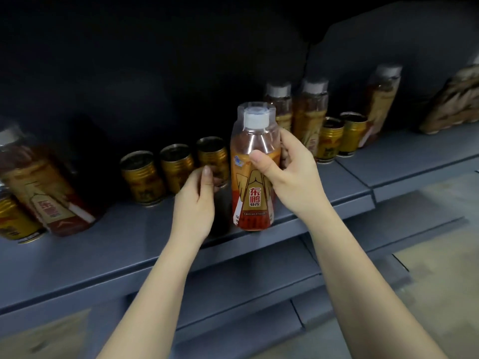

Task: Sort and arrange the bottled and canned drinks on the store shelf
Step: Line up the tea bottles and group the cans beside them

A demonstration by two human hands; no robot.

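Observation:
My right hand (287,177) is shut on an amber drink bottle (255,193) with a white cap and an orange label. The bottle stands upright at the front edge of the grey shelf (129,244). My left hand (194,206) is just left of the bottle and wraps the lower part of a gold can (213,154), the right one of a row of three. The other two gold cans (142,177) (176,170) stand to its left. The held can's base is hidden behind my hand.
At the far left stand a large amber bottle (44,187) and a gold can (13,218). Behind and to the right are two bottles (311,110), two gold cans (342,136), another bottle (381,99) and a brown packet (456,99). Lower shelves (248,301) lie beneath.

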